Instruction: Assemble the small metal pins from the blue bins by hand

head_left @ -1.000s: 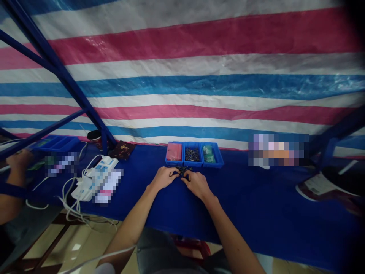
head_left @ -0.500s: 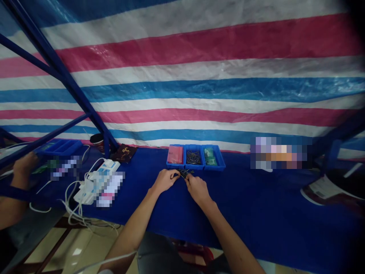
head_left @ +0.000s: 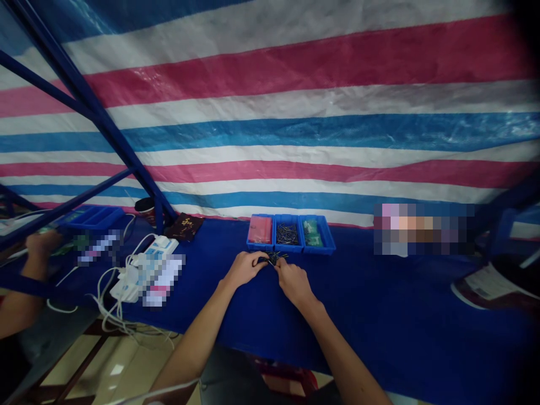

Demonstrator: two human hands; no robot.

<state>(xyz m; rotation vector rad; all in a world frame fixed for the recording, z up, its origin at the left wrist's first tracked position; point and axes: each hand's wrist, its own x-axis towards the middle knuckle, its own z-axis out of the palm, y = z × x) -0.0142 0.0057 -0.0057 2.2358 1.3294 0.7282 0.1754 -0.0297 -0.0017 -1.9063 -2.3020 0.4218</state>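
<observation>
Two bare forearms [head_left: 197, 332] stretch over the blue worktop [head_left: 379, 326], and their hands meet around a small loose pile of thin dark pieces [head_left: 277, 257] lying on it. The left hand [head_left: 242, 269] curves in from one side, thumb and forefinger arched towards each other at the pile's edge; the right hand [head_left: 293, 280], fingers bent, touches the other side. Whether either one pinches a piece is too small to tell. Off to the left sits a white power strip [head_left: 143, 270] with tangled white cables [head_left: 105, 298]; well to the right stands a dark, labelled container [head_left: 485, 284]. Just beyond the pile, three blue bins stand side by side: the left bin [head_left: 259, 247] with pink packets [head_left: 260, 229], the middle bin [head_left: 289, 248] with more dark pieces [head_left: 287, 234], the right bin [head_left: 321, 250] with green and pale packets [head_left: 312, 233]. Farther left lies a brown packet [head_left: 184, 227], near a dark cup [head_left: 145, 209]. Behind everything hangs a striped sheet [head_left: 295, 135].
</observation>
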